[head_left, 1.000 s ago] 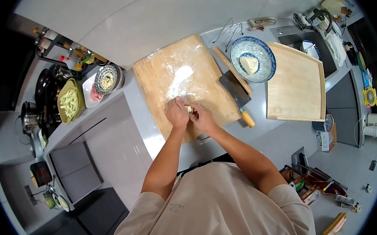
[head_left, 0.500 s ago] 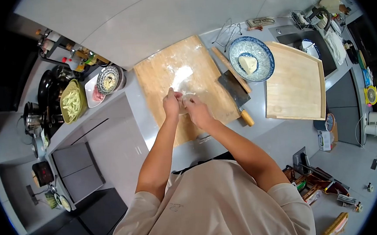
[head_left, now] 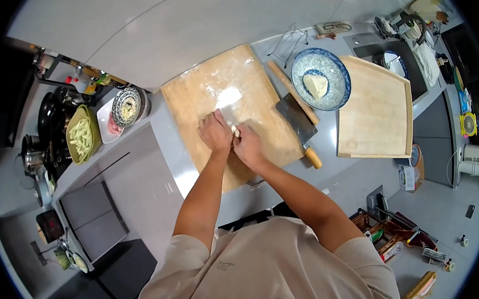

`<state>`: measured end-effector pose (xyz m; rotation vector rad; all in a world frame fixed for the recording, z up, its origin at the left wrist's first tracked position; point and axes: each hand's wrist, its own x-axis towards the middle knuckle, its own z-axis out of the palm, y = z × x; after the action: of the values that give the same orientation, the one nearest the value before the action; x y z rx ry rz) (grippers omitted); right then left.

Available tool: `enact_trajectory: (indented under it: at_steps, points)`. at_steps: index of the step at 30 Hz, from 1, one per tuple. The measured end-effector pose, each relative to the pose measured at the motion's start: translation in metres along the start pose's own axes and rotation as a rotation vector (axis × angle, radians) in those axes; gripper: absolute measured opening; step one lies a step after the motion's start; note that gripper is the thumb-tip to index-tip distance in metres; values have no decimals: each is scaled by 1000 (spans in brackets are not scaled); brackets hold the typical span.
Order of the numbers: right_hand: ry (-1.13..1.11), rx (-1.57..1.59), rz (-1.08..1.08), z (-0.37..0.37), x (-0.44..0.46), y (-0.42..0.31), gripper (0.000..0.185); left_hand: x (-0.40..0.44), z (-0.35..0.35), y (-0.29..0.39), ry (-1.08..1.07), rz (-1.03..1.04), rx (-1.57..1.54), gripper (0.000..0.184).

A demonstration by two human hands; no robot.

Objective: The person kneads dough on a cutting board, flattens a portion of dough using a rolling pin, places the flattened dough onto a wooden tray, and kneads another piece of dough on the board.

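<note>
A small pale piece of dough (head_left: 235, 131) pokes out between my two hands, low over the floured wooden board (head_left: 191, 97). My left hand (head_left: 215, 131) is palm down with its fingers curled in and pressed together, closed around the dough's left side. Against the right side, my right hand (head_left: 248, 147) is closed with its fingertips on the same piece. Most of the dough is hidden under the fingers. Right of my hands lie a cleaver (head_left: 297, 117) and a rolling pin (head_left: 291, 87). Beyond them, a blue-patterned bowl (head_left: 331, 68) holds a larger lump of dough (head_left: 317, 86).
A shallow wooden tray (head_left: 373, 109) stands at the right, before the sink (head_left: 416, 54). On the left counter are a green basket (head_left: 97, 136) of pale green strips, a white dish (head_left: 104, 117) with pink meat, and a patterned bowl (head_left: 130, 124). A wire rack (head_left: 293, 43) stands behind.
My left hand has turned palm down and bunched over the dough, and my right hand has curled in closer. The pale piece now shows between them. The view has shifted slightly.
</note>
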<state>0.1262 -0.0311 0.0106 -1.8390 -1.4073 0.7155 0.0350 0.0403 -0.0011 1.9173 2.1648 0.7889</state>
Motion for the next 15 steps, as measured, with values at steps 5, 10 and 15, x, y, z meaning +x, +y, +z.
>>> enact_trajectory:
  at_steps: [5,10,15]
  points:
    - [-53,-11,-59,1,19,-1,20,10,-8,-2,-153,-282,-356,52]
    - [-202,-18,-316,-35,-16,-26,33,-6,-54,1,-393,-593,-813,58]
    - [-204,365,-15,-34,-28,-8,53,-36,-39,-24,-253,-14,-427,51]
